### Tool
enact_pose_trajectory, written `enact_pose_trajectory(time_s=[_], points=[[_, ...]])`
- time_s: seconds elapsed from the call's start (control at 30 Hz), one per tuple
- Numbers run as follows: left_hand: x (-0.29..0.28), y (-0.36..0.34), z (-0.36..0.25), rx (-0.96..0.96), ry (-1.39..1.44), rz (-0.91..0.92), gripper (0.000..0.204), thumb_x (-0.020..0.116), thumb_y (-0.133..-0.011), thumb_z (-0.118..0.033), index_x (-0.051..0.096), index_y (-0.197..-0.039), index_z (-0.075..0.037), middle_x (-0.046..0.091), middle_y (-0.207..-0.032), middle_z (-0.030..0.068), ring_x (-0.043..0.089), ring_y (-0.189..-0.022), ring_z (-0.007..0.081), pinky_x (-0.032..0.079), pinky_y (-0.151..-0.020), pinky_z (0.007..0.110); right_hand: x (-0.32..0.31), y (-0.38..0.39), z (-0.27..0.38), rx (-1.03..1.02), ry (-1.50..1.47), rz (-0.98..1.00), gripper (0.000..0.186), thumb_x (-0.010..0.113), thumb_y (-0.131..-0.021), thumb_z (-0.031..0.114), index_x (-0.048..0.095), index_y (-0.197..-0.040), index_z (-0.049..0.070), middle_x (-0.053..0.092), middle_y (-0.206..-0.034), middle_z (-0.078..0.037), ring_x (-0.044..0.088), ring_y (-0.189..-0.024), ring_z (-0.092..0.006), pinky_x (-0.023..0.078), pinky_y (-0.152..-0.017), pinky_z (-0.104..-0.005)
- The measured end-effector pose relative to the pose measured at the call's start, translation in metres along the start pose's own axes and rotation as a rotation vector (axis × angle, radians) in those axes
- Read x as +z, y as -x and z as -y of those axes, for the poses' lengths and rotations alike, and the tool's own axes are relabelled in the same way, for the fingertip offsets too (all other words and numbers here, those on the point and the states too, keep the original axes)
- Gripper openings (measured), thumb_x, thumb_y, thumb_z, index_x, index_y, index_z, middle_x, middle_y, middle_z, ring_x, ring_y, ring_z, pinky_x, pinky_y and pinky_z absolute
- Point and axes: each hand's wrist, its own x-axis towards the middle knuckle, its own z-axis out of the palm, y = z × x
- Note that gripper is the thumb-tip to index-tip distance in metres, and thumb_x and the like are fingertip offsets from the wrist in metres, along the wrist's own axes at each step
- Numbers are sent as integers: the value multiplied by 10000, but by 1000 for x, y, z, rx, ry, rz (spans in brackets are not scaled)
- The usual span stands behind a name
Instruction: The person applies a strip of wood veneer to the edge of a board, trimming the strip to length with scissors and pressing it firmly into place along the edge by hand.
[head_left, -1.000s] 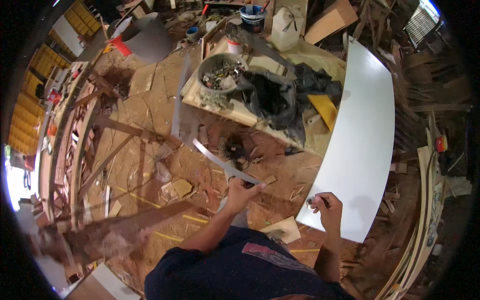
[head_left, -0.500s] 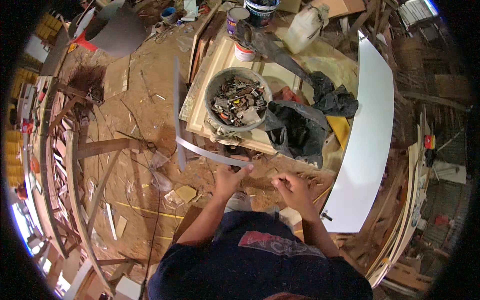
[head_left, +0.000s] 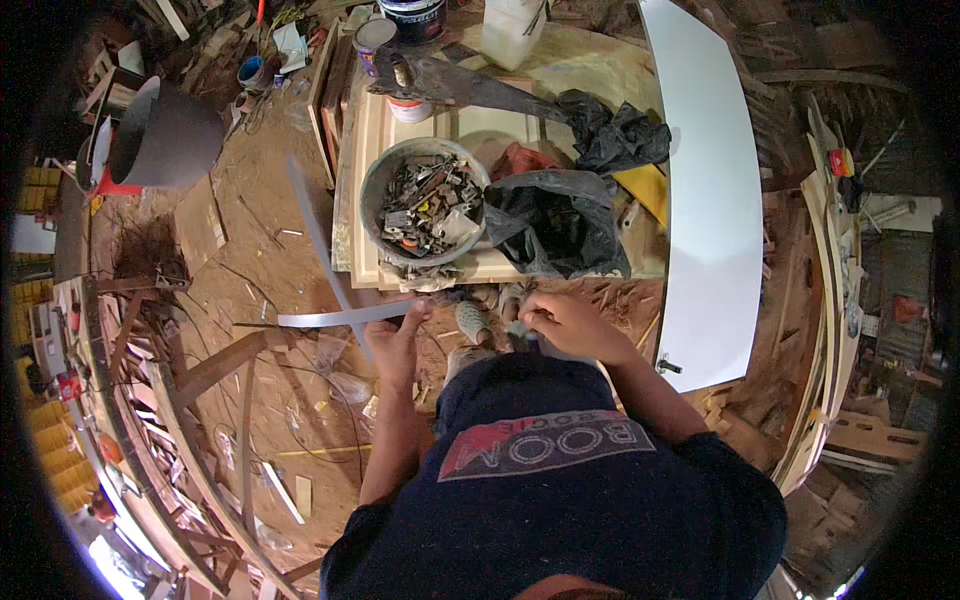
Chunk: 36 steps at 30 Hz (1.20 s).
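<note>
My left hand (head_left: 398, 340) grips a thin pale grey strip (head_left: 318, 319) that sticks out to the left. Behind it another pale, blurred length (head_left: 330, 255) runs upright; I cannot tell whether they join. Just right of that, my right hand (head_left: 558, 325) has curled, pinched fingers, their contents unclear. A long white board (head_left: 710, 220) stands at my right, a small dark metal fitting (head_left: 668, 366) at its lower left corner. Before me, a grey bucket of metal bits (head_left: 420, 200) and black plastic bags (head_left: 548, 228) rest on a cream panel (head_left: 360, 270).
Paint pails (head_left: 410, 15), a white jerrycan (head_left: 510, 28) and a yellow piece (head_left: 645, 190) share the panel. Timber racks (head_left: 160, 420) line the left, curved planks (head_left: 830, 300) the right. A dark tub (head_left: 160, 135) stands back left. Cables and offcuts litter the dirt floor (head_left: 250, 230).
Both hands have risen in view, the strip swinging more level. My right hand has left the white board's corner, where the dark fitting now shows. The view has turned and shifted.
</note>
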Motion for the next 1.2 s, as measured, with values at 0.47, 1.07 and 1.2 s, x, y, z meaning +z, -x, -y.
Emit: enact_pose_trajectory(time_s=[0.47,1.07,1.2], points=[[51,-43,-32,10,-244,-122,171,794,-953,-64,712,-1057,43,756,-925,103,733,-843,177,626,-785,342,-125,-96,-10,-163,35,173,203,703,-1007,219,737,-1093,38,768,-926,-124,747,-871,-219,566,-778,-374],[120,-63,-20,-116,-342,-224,184,849,-908,-106,753,-981,33,768,-985,86,698,-915,150,552,-842,323,-215,-464,55,-459,131,-300,240,695,-981,209,719,-1139,30,753,-1118,-190,733,-1077,-317,563,-932,-440],[115,-54,4,-127,-370,-299,247,865,-897,-152,759,-1002,45,766,-987,110,709,-932,200,558,-852,363,-208,-606,44,-736,339,-655,305,685,-944,155,715,-1239,83,684,-1346,-172,593,-1327,-393,457,-1120,-508]])
